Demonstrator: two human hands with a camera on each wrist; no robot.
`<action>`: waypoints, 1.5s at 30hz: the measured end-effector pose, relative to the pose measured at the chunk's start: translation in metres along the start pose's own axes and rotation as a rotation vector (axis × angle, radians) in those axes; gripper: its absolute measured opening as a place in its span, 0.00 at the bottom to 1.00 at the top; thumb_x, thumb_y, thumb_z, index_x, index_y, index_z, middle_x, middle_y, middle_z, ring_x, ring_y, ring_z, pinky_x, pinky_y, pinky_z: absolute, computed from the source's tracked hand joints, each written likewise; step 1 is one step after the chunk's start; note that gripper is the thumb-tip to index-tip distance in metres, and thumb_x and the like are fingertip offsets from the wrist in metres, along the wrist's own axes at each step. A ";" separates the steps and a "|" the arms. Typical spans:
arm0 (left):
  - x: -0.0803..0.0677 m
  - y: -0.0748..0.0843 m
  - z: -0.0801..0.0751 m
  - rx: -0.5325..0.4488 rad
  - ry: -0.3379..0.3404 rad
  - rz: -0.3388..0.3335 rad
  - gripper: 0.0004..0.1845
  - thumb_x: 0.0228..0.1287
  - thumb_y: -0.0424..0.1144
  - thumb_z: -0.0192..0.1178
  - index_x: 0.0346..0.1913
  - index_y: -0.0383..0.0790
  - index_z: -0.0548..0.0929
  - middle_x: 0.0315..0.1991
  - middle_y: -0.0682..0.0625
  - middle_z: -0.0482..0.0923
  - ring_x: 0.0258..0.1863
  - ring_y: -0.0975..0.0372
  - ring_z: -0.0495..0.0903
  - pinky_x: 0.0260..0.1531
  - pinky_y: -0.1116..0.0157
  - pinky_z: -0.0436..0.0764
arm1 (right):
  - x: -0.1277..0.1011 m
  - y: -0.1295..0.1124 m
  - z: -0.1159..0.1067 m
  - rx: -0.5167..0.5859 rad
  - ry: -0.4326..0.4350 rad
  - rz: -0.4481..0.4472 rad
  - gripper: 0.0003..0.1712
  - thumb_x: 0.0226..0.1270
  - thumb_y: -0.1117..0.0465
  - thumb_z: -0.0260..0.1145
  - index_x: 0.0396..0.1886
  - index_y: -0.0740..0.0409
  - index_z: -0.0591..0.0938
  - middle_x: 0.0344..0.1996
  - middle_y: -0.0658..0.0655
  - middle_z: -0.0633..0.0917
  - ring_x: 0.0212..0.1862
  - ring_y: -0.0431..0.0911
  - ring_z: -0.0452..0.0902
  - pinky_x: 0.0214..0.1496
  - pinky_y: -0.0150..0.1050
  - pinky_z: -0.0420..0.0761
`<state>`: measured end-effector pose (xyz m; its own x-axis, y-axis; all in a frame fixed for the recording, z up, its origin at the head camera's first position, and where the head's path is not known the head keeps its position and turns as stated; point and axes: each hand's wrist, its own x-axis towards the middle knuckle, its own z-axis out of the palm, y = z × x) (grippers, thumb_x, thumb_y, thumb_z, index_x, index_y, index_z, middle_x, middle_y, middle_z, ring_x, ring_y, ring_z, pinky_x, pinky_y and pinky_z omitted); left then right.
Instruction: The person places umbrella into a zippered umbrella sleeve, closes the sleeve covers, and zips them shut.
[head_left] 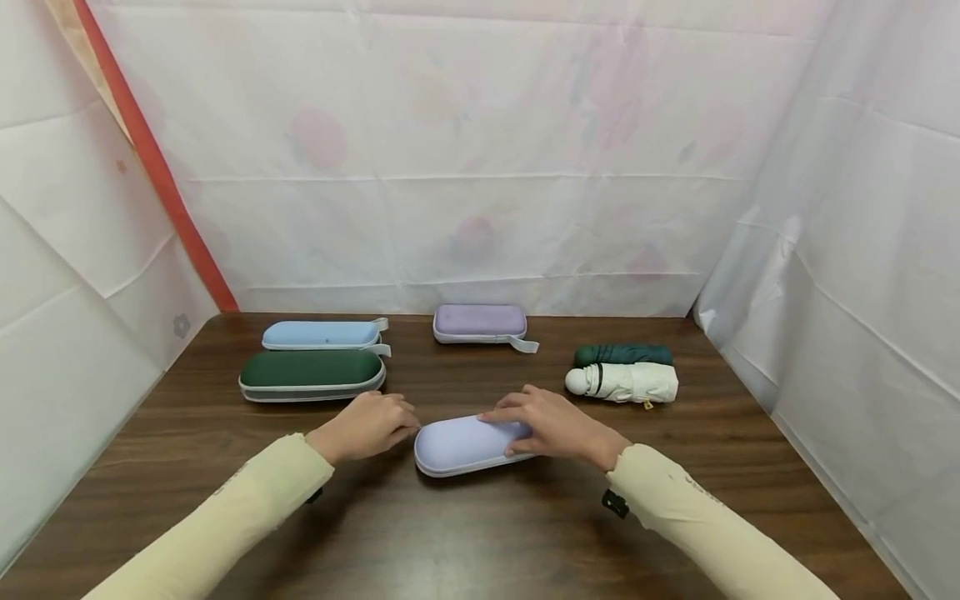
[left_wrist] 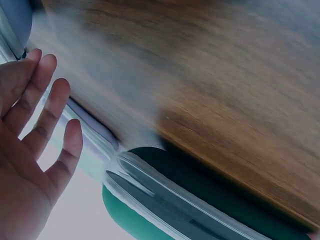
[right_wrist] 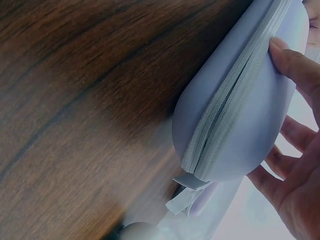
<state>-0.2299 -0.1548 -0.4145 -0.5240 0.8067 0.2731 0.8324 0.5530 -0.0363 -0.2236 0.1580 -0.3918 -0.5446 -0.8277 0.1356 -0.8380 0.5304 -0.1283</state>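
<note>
- Lavender hard case lies zipped on the wooden table; the right hand clasps its far end, thumb at the zip seam, probably to steady it.
- Left hand rests just beside the case's other end, fingers relaxed, holding nothing.
- Beyond the left hand lies a green case; beyond the right hand, folded umbrellas.
</note>
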 end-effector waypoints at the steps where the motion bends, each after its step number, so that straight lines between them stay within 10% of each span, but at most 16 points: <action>1: -0.001 -0.001 -0.001 -0.004 0.001 0.004 0.03 0.57 0.33 0.66 0.31 0.46 0.87 0.31 0.57 0.82 0.32 0.63 0.78 0.27 0.64 0.76 | 0.000 0.000 0.000 -0.004 -0.001 0.003 0.31 0.57 0.49 0.72 0.62 0.45 0.78 0.50 0.53 0.81 0.42 0.45 0.70 0.40 0.36 0.72; 25: -0.031 0.026 0.000 -0.064 -0.010 -0.066 0.04 0.57 0.34 0.66 0.27 0.47 0.86 0.24 0.60 0.75 0.28 0.64 0.77 0.24 0.66 0.74 | -0.008 -0.012 0.014 0.008 0.059 0.061 0.32 0.56 0.51 0.73 0.63 0.46 0.77 0.51 0.54 0.81 0.45 0.49 0.72 0.42 0.43 0.71; 45: -0.018 0.050 0.003 0.000 0.086 -0.079 0.08 0.57 0.32 0.65 0.22 0.47 0.83 0.23 0.58 0.78 0.24 0.65 0.78 0.17 0.66 0.73 | -0.003 -0.027 0.010 -0.033 0.119 0.175 0.31 0.56 0.51 0.73 0.61 0.51 0.78 0.46 0.58 0.82 0.41 0.52 0.73 0.39 0.46 0.72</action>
<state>-0.1791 -0.1408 -0.4240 -0.5708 0.7398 0.3563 0.7891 0.6142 -0.0110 -0.1987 0.1441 -0.3986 -0.6809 -0.6958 0.2288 -0.7296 0.6717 -0.1286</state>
